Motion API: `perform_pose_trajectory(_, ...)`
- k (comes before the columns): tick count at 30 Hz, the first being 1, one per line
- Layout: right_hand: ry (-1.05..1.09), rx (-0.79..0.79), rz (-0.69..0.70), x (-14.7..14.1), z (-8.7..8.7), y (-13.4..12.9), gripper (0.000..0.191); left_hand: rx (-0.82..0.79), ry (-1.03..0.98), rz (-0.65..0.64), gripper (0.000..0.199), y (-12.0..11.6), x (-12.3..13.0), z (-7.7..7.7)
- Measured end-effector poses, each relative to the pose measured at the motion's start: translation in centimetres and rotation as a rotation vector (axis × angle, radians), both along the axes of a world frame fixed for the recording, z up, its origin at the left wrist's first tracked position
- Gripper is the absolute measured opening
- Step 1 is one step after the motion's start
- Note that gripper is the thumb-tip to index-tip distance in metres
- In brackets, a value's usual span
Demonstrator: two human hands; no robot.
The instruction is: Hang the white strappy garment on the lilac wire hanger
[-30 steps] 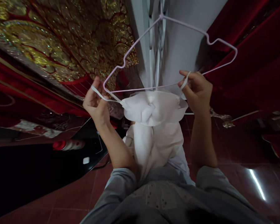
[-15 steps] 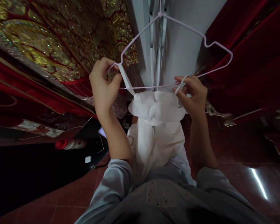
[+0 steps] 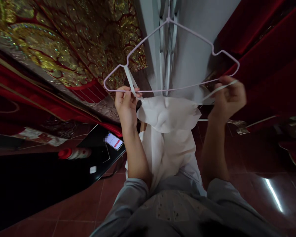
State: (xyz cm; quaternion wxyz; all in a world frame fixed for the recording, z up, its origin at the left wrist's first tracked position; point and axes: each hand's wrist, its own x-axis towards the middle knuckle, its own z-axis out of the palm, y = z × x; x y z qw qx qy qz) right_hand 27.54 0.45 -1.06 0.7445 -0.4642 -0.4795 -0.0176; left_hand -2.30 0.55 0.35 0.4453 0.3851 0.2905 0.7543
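A pale pink clothes hanger (image 3: 191, 32) hangs in front of me. One strap (image 3: 130, 78) of a white garment (image 3: 166, 115) loops over the notch in its left shoulder. My left hand (image 3: 127, 103) is closed on the hanger's bottom bar, fingertips beside that strap. Off to the right, my right hand (image 3: 229, 98) is closed on the garment's other strap (image 3: 219, 89) and pulls it out sideways, close to the bar's right end. The garment's ruffled top drops below the bar, and its body falls against my front.
Gold-sequined red costumes (image 3: 71, 42) hang at left, red cloth (image 3: 266, 72) at right. On a black table (image 3: 39, 184) lie a lit phone (image 3: 114, 141), a red-capped bottle (image 3: 74, 153) and a small white case (image 3: 93, 169).
My left hand has moved down from the hanger's left shoulder to its bottom bar. My right hand has drawn the other strap outward to the right. The hanger has shifted slightly left and down.
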Motion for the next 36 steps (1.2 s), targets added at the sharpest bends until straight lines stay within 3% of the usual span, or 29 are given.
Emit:
perform_pose_trajectory(2,0.056,0.051,-0.108,2.4,0.9,1.3,0.013,-0.006,0.024,0.047,0.021,0.0,-0.4,0.6)
perform_pose_trajectory(5,-0.088,-0.067,0.062,4.2,4.0,2.4,0.016,-0.003,0.012,0.071,0.022,0.0,-0.4,0.9)
perform_pose_trajectory(8,-0.324,-0.290,0.253,3.3,7.6,2.4,0.019,0.022,-0.020,0.068,0.022,0.1,-0.1,0.6)
perform_pose_trajectory(10,-0.455,-0.334,0.249,2.0,9.1,2.3,0.026,0.037,-0.031,0.060,0.022,0.1,-0.1,0.4)
perform_pose_trajectory(12,-0.556,-0.259,0.175,0.9,9.5,2.3,0.030,0.029,-0.025,0.053,0.022,-0.1,-0.1,0.3)
perform_pose_trajectory(15,-0.488,0.094,-0.007,-1.0,7.9,1.8,0.026,-0.017,0.015,0.057,0.020,-0.4,-0.1,0.3)
perform_pose_trajectory(17,-0.374,0.276,-0.041,-2.6,6.1,0.8,0.021,-0.015,0.028,0.055,0.019,-0.5,0.1,0.4)
perform_pose_trajectory(19,-0.363,0.187,0.097,-4.4,4.2,-0.7,0.021,0.006,0.032,0.059,0.020,-0.7,0.5,0.3)
perform_pose_trajectory(21,-0.395,-0.091,0.321,-6.0,2.5,-2.2,0.028,0.019,0.041,0.085,0.022,-0.9,1.0,0.2)
perform_pose_trajectory(23,-0.380,-0.298,0.444,-7.1,1.2,-3.2,0.038,0.028,0.049,0.147,0.022,-1.2,1.5,-0.1)
perform_pose_trajectory(26,-0.331,-0.377,0.449,-7.6,0.1,-3.5,0.040,0.011,0.146,0.203,0.025,-2.4,1.7,-0.4)
perform_pose_trajectory(28,-0.312,-0.376,0.435,-7.6,-0.2,-3.2,0.039,-0.051,0.303,0.125,0.031,-3.5,1.4,-0.1)
perform_pose_trajectory(31,-0.302,-0.368,0.435,-7.5,-0.4,-2.9,0.038,-0.102,0.409,-0.013,0.037,-4.7,0.2,1.8)
perform_pose_trajectory(34,-0.308,-0.334,0.455,-7.4,-0.4,-2.9,0.038,-0.065,0.274,-0.073,0.030,-4.5,-1.6,5.2)
perform_pose_trajectory(36,-0.317,-0.331,0.468,-7.2,-0.4,-3.0,0.039,-0.056,0.150,-0.100,0.039,-3.6,-2.9,7.0)
